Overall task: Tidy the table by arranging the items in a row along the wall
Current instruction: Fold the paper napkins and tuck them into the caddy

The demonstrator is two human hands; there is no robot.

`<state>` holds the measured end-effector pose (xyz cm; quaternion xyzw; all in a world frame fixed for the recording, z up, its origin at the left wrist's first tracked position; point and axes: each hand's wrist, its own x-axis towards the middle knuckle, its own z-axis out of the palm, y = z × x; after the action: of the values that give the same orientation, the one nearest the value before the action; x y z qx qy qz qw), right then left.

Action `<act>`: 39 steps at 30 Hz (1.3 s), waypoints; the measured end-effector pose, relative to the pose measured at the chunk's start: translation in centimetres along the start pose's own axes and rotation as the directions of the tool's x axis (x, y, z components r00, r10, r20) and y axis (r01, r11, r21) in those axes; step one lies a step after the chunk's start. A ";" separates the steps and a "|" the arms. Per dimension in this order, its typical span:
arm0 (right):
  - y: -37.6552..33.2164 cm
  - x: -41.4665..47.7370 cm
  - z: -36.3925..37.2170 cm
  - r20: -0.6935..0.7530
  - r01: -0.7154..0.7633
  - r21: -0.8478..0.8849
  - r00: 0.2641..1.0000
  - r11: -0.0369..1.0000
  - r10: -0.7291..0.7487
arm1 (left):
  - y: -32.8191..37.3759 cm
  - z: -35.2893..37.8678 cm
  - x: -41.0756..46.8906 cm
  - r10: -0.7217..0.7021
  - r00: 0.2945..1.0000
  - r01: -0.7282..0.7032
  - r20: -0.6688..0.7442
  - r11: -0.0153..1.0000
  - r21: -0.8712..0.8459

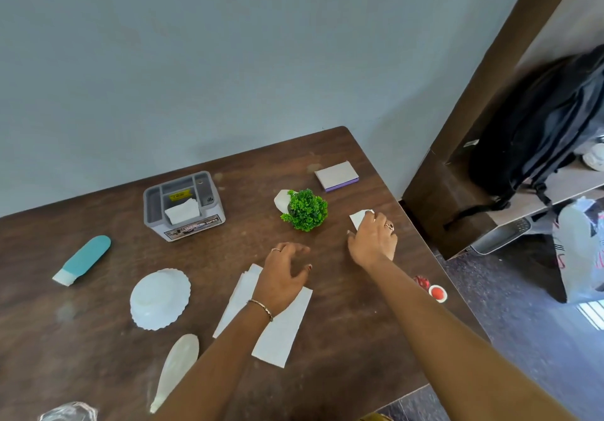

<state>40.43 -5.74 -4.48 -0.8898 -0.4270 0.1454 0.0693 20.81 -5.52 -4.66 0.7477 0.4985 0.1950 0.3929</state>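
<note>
My right hand (373, 240) rests on a small white folded paper (359, 217) near the table's right edge, fingers closed over it. My left hand (285, 273) hovers with spread fingers over white napkins (281, 332) lying flat mid-table. A small green plant in a white pot (305, 208) lies tipped on its side just beyond both hands. A grey organiser box (184, 206) with a tissue stands nearer the wall. A white-and-purple pad (336, 175) lies by the far right corner. A teal tube (83, 258), a white scalloped bowl (160, 298) and a pale spoon-like piece (176, 368) lie at left.
The brown table (98, 355) meets a blue-grey wall (228, 61) at the back. A small red-and-white lid (438, 293) and a red item (421, 281) sit at the right edge. A black backpack (539, 126) hangs on shelving to the right. Something clear (68, 412) shows at the bottom left.
</note>
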 end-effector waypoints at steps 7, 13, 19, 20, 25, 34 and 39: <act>0.7 0.6 1.0 -0.029 -0.050 -0.057 0.998 0.997 0.049 | -0.4 0.5 0.1 -0.055 0.996 0.052 -0.064 0.998 -0.041; 0.9 1.3 1.0 -0.042 -0.029 -0.061 0.999 0.998 0.027 | -0.1 0.4 0.0 -0.084 0.993 0.078 -0.084 0.994 -0.074; 0.9 1.9 0.4 -0.022 -0.057 -0.030 0.998 0.998 0.056 | 0.2 0.0 -0.1 -0.083 0.993 0.079 -0.089 0.996 -0.046; 0.7 1.9 0.1 -0.020 -0.072 0.025 0.997 0.997 0.073 | 0.3 -0.1 -0.1 -0.087 0.992 0.083 -0.095 0.995 -0.049; -1.0 1.7 -2.8 0.024 -0.129 0.530 0.990 0.838 0.137 | 1.9 -0.5 0.1 -0.142 0.976 0.109 -0.168 0.975 -0.193; -5.3 -2.5 -8.6 0.466 -0.423 0.885 0.811 0.196 -0.355 | 5.9 -3.7 2.3 -0.315 0.925 0.074 -0.213 0.700 -0.711; -8.7 -4.1 -8.4 0.565 -0.554 0.814 0.685 0.174 -0.459 | 5.5 -7.5 2.7 -0.399 0.910 0.187 -0.115 0.642 -0.743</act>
<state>34.23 -3.50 6.48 -0.4978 -0.1822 0.7234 0.4424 20.10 -1.23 4.02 0.4087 0.5462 0.4063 0.6079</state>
